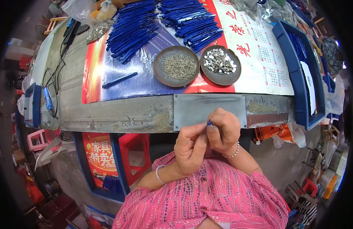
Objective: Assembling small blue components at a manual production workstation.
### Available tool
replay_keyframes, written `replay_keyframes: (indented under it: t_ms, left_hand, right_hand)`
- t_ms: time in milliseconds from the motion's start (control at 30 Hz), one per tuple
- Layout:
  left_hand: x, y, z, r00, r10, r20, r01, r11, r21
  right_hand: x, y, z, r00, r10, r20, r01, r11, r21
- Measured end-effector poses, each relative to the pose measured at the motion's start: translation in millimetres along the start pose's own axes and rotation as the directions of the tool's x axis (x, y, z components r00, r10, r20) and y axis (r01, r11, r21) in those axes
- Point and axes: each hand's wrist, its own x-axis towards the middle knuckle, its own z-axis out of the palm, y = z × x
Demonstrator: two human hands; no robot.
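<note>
My right hand (225, 130) is closed, thumb against index finger, with the end of a small blue piece (209, 123) showing at the fingertips. Its colour matches the slender blue strips on the bench; the rest of it is hidden. My left hand (191, 147) meets the right at the fingertips, its thumb and fingers pinched together; what lies between them is hidden. Both hands are over the near edge of a grey metal plate (207, 105). Beyond stand a round dark dish of small metal pins (179, 66) and another of shiny little discs (220, 62).
Two heaps of blue strips (132, 30) lie at the back on a printed poster sheet (260, 82). A single blue strip (120, 80) lies left of the dishes. Blue trays stand at the right (298, 76) and below left (83, 164). A red stool (132, 152) stands below the bench.
</note>
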Motion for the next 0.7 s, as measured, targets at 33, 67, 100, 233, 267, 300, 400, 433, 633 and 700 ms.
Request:
replay_keyframes:
  t_ms: [33,67,100,233,267,300,400,433,633,700]
  left_hand:
    - [-1.1,-0.5,-0.5,1.000,0.003,0.001,-0.003,1.000,0.025]
    - [-3.3,-1.9,-3.1,1.000,0.000,0.000,0.000,1.000,0.025]
    - [-6.2,-4.2,-7.4,0.999,-0.026,0.025,0.027,0.998,-0.053]
    - [-9.5,-7.3,-6.6,0.999,-0.037,0.021,0.039,0.992,-0.121]
    - [-7.6,-6.7,-6.6,0.999,-0.038,0.021,0.040,0.992,-0.122]
    - [-4.3,-5.7,-6.4,0.999,-0.023,0.039,0.027,0.994,-0.109]
    - [-1.9,-0.9,-3.1,0.999,-0.046,0.012,0.047,0.995,-0.087]
    - [-3.1,0.5,-1.7,0.996,-0.083,-0.036,0.079,0.994,-0.080]
    - [-8.1,-6.6,-12.6,1.000,-0.009,-0.001,0.009,1.000,-0.013]
    - [-8.3,-6.2,-12.7,1.000,-0.007,0.006,0.007,1.000,0.001]
  right_hand:
    - [-3.0,1.4,-1.4,1.000,-0.025,0.017,0.027,0.997,-0.067]
    - [-5.6,2.2,-2.1,0.998,-0.049,0.035,0.054,0.989,-0.134]
    - [-8.3,1.5,-1.5,0.998,-0.046,0.035,0.050,0.990,-0.135]
    - [-13.8,-13.9,-3.3,0.964,0.255,0.076,-0.256,0.967,-0.007]
    - [-12.5,-19.4,-5.5,0.859,0.483,0.171,-0.507,0.849,0.152]
    - [-11.5,-21.5,-6.6,0.859,0.483,0.171,-0.508,0.848,0.150]
    - [-13.4,-13.4,-7.4,0.938,0.327,0.115,-0.342,0.929,0.143]
    - [-13.6,-10.4,-4.9,0.937,0.331,0.116,-0.345,0.928,0.143]
    - [-18.6,-6.9,2.8,0.999,-0.003,0.053,0.015,0.975,-0.223]
    - [-19.3,-12.8,2.7,0.997,0.036,0.067,-0.017,0.963,-0.269]
